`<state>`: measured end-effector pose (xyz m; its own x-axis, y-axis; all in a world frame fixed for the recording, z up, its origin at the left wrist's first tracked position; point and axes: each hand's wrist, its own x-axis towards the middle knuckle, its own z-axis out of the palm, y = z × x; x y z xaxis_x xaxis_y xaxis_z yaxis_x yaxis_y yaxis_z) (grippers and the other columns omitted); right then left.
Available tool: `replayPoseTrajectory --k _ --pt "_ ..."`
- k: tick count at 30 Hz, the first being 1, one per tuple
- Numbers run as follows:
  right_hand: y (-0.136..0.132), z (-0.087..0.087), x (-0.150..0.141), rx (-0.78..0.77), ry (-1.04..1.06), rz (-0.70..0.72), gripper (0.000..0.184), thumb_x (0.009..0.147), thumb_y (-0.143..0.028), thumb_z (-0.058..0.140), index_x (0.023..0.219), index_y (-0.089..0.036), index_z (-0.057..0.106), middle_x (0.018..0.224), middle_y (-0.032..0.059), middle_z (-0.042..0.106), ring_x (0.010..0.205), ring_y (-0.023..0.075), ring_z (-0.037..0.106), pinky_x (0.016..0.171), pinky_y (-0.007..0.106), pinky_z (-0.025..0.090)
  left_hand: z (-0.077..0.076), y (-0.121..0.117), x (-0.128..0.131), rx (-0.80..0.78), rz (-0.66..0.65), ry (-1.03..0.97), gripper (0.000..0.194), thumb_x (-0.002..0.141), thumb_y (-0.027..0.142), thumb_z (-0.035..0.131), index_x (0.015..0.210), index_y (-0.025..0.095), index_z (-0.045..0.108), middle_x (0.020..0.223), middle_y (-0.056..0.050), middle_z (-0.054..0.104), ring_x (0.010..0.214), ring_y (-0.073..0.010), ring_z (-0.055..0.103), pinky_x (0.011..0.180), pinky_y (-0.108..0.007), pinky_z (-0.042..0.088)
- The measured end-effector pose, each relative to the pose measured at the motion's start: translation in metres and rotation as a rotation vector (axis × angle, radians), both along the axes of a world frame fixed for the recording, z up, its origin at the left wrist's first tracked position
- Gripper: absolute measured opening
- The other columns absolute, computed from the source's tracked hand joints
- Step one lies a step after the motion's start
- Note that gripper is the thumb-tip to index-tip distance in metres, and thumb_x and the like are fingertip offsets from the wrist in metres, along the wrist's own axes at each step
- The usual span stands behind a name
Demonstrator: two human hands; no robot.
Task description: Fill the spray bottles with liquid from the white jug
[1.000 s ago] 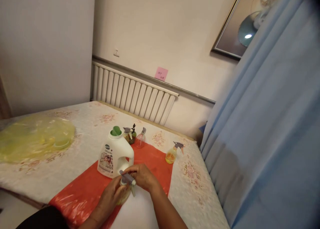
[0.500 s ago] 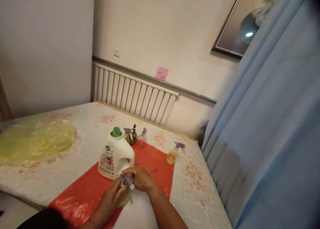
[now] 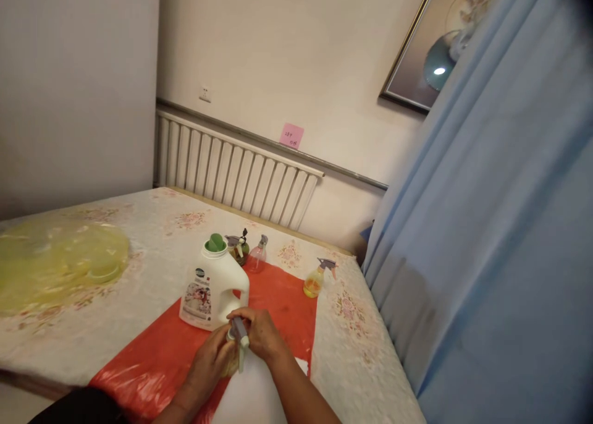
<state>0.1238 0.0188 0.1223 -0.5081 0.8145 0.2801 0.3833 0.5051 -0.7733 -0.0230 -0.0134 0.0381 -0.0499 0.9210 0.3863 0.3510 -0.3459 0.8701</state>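
Both my hands are on one spray bottle [image 3: 231, 367] with a grey trigger head [image 3: 239, 330] and a pale nozzle. My left hand [image 3: 208, 357] is wrapped round the bottle near its neck. The fingers of my right hand [image 3: 258, 332] close on the trigger head from the right. Just beyond stands a large white detergent jug [image 3: 217, 288], uncapped, with a green spout in its mouth. In front of me, partly behind my right forearm, is a white object [image 3: 252, 393] whose kind I cannot make out. A red plastic sheet [image 3: 152, 356] lies underneath.
Several spray bottles stand behind the jug, among them a pink one [image 3: 257, 257]. A yellow one [image 3: 315, 280] stands at the sheet's right edge. Thin yellow plastic [image 3: 55, 257] lies on the left of the floral tablecloth [image 3: 185, 221]. A blue curtain [image 3: 482, 226] hangs at the right.
The view has shifted slightly, so the surroundings sit a little further left. My hands keep hold of the spray bottle and its trigger head, with hardly any change of grip.
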Motion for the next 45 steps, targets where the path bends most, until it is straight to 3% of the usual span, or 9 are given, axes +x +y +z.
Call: replayPoseTrajectory --k 6,15,22,27,32,37,45 --pt "-0.011 -0.008 -0.004 0.06 0.089 -0.089 0.036 0.082 -0.012 0.051 0.11 -0.024 0.071 0.094 0.0019 0.075 0.083 0.0169 0.069 0.075 0.024 0.052 -0.002 0.0 0.003 0.023 0.066 -0.027 0.034 0.08 0.039 0.051 0.104 0.02 0.065 0.102 -0.009 0.075 0.095 -0.0268 0.069 0.086 -0.038 0.055" --pt "-0.017 -0.02 -0.012 0.12 0.127 -0.237 0.035 0.083 -0.013 0.046 0.109 -0.019 0.069 0.086 0.0043 0.075 0.073 0.017 0.069 0.069 0.024 0.052 -0.007 0.0 0.003 -0.041 0.092 -0.028 0.029 0.08 0.035 0.051 0.105 0.022 0.059 0.1 -0.006 0.075 0.09 -0.025 0.072 0.078 -0.034 0.057" --pt "-0.023 -0.02 -0.022 0.103 0.146 -0.356 0.038 0.07 -0.009 0.05 0.103 -0.015 0.068 0.081 0.0039 0.07 0.069 0.0168 0.066 0.066 0.024 0.05 -0.002 -0.007 0.001 -0.039 -0.016 -0.069 0.037 0.075 0.034 0.065 0.109 0.024 0.052 0.097 -0.005 0.074 0.086 -0.0243 0.072 0.073 -0.03 0.056" --pt "-0.027 -0.02 -0.026 0.062 0.169 -0.434 0.039 0.062 -0.008 0.055 0.097 -0.018 0.066 0.079 -0.0005 0.066 0.068 0.0152 0.06 0.066 0.023 0.048 -0.002 -0.008 0.001 -0.061 -0.033 -0.161 0.035 0.082 0.045 0.057 0.109 0.022 0.058 0.095 -0.004 0.075 0.086 -0.0243 0.072 0.075 -0.03 0.057" --pt "-0.029 -0.023 -0.03 0.025 0.198 -0.501 0.035 0.059 -0.008 0.056 0.091 -0.019 0.063 0.074 -0.0038 0.062 0.062 0.0134 0.056 0.061 0.021 0.045 -0.008 -0.005 0.003 -0.119 -0.014 -0.294 0.045 0.079 0.049 0.058 0.111 0.017 0.065 0.103 -0.007 0.076 0.093 -0.0266 0.072 0.079 -0.033 0.059" --pt "-0.029 -0.03 -0.037 0.078 0.21 -0.615 0.031 0.058 -0.01 0.058 0.087 -0.019 0.063 0.071 -0.0036 0.063 0.065 0.0155 0.058 0.061 0.023 0.046 -0.015 -0.002 0.002 -0.113 0.069 -0.186 0.031 0.076 0.047 0.058 0.086 0.021 0.072 0.084 -0.006 0.078 0.08 -0.0269 0.073 0.073 -0.033 0.06" --pt "-0.032 -0.031 -0.047 0.095 0.119 -0.774 0.024 0.058 -0.01 0.065 0.078 -0.02 0.057 0.076 0.0007 0.065 0.07 0.0193 0.06 0.068 0.028 0.048 -0.021 0.002 0.007 -0.023 0.112 -0.114 0.028 0.08 0.043 0.052 0.085 0.02 0.067 0.085 -0.008 0.074 0.08 -0.0265 0.07 0.074 -0.036 0.057"
